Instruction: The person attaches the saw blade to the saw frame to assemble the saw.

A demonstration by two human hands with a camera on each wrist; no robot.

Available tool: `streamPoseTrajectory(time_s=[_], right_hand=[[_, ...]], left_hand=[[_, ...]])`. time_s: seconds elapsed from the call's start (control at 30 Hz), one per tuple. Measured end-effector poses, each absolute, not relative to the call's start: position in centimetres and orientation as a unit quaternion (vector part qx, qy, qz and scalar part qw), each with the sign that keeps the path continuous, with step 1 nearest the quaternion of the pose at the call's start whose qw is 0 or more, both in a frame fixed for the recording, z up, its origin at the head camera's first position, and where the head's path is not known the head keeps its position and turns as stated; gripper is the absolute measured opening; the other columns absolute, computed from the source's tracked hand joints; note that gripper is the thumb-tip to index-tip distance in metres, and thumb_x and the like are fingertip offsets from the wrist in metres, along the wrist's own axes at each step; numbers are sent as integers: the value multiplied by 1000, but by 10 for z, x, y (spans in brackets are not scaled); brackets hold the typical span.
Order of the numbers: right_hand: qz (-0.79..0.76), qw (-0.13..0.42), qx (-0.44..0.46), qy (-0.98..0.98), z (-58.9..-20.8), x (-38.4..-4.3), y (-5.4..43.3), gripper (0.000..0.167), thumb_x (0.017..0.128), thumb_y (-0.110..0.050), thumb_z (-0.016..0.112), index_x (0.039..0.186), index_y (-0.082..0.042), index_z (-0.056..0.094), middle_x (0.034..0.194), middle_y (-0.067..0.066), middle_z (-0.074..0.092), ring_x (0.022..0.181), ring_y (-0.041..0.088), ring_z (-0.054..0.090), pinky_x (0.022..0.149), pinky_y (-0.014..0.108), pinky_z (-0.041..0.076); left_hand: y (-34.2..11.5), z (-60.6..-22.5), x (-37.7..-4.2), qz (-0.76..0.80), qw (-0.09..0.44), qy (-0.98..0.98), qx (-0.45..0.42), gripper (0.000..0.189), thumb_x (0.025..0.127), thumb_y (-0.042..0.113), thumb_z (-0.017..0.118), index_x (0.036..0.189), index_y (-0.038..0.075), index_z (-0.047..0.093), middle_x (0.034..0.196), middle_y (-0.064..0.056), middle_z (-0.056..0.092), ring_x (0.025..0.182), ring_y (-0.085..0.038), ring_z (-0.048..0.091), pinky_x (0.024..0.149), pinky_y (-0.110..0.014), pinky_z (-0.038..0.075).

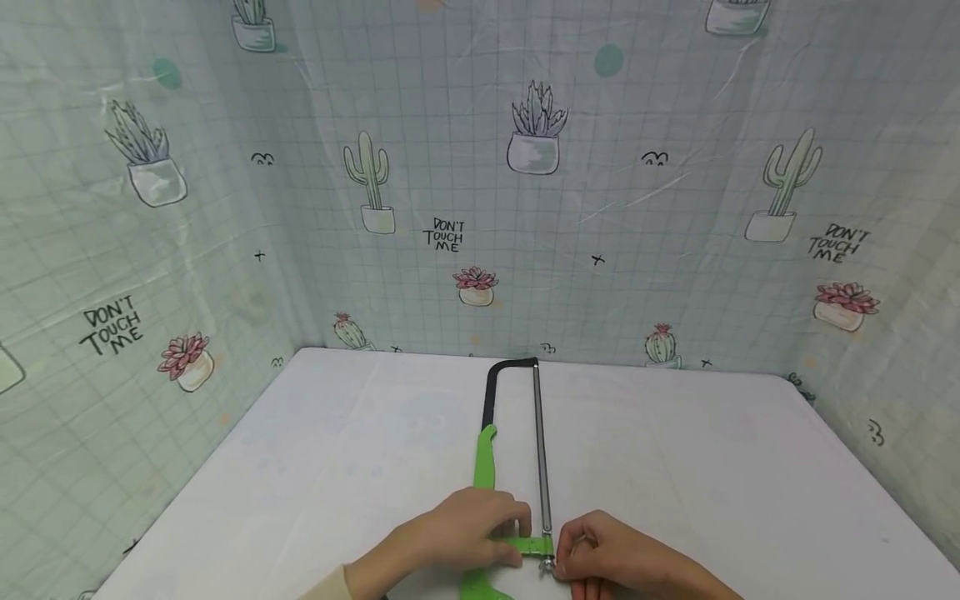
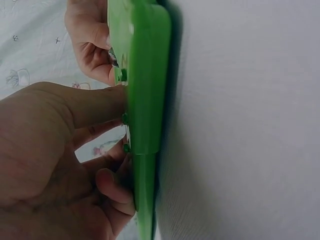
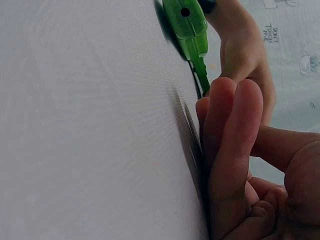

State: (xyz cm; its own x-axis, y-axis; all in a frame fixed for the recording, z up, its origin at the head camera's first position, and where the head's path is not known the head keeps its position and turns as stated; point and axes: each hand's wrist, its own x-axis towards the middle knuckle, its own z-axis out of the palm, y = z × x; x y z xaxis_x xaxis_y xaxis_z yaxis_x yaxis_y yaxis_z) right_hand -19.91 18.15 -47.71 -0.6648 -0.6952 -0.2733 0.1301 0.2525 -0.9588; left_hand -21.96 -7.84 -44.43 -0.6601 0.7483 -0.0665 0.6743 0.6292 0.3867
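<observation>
A hacksaw point(image 1: 485, 458) with a green handle and black front frame lies on the white table, its far end pointing away from me. Its grey blade point(image 1: 542, 450) runs along the right side. My left hand point(image 1: 468, 525) holds the green frame near the handle, thumb and fingers about the short crosspiece. At the blade's near end sits a metal wing nut point(image 1: 547, 566), pinched by the thumb and forefinger of my right hand point(image 1: 607, 550). In the left wrist view the green frame point(image 2: 150, 75) partly hides those fingertips. The right wrist view shows the handle's butt point(image 3: 185, 25) beyond my curled fingers.
The white table point(image 1: 712, 467) extends to both sides of the saw. A curtain printed with cacti point(image 1: 420, 108) rises behind its back edge and along both sides.
</observation>
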Motion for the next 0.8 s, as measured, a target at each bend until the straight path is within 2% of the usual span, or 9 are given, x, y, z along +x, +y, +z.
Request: streamPoseTrajectory(time_s=[0.27,0.57,0.8], right_hand=[[-579,361,-210,701,-474,-199,182,15,98,-15,62,96,-1,68,66,-1,66,51,0,56,49,16,47],[-576,354,-186,713,-475,-195,179,13,94,-15,65,95,-2,70,65,-1,65,50,1,53,48,17,44],[-558,331,-157,745,-469,-191,173,20,94,-27,69,89,-7,69,63,-3,66,50,3,53,48,19,44]], left_hand=[[-77,-444,-219,166,112,898,391,20,89,40,78,104,30,69,87,20,60,79,4,52,74,-17,45],[-78,-444,-218,169,116,900,385,20,88,39,79,103,30,70,89,20,62,81,6,54,75,-18,46],[-77,-444,-219,179,115,896,390,20,88,39,79,103,29,70,89,20,62,80,6,54,74,-17,45]])
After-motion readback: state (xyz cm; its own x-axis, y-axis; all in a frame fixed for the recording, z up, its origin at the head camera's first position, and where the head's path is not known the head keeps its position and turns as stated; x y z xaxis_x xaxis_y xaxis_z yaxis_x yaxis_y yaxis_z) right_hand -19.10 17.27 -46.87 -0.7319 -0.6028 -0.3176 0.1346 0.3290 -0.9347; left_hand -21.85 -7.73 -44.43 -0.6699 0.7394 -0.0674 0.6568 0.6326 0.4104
